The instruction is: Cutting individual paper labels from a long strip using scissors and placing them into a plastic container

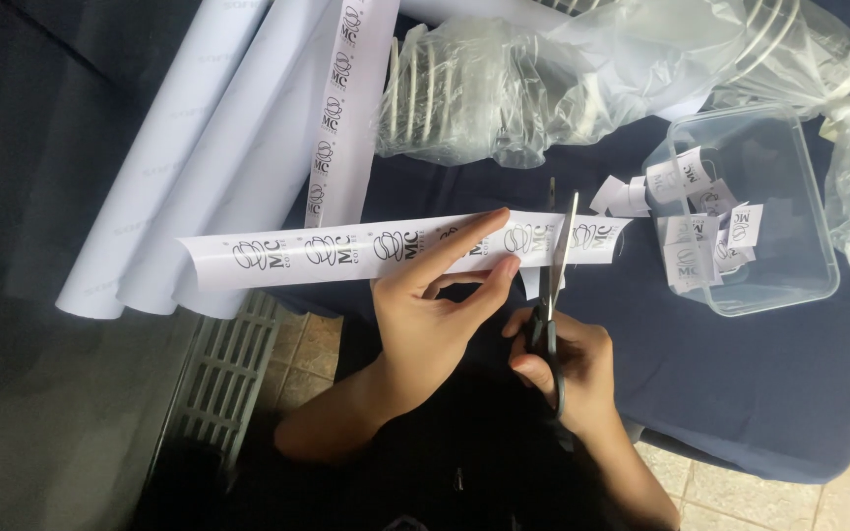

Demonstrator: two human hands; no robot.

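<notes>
The left hand (440, 300) pinches the printed paper strip (346, 251) between forefinger and thumb, holding it level over the dark blue table (740, 393). The right hand (568, 369), fingers curled through the handles, grips scissors (555, 285) whose blades point upward across the strip near its right end.

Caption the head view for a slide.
Left hand holds a printed paper strip while the right hand cuts it with scissors beside a clear tub of cut labels.
</notes>
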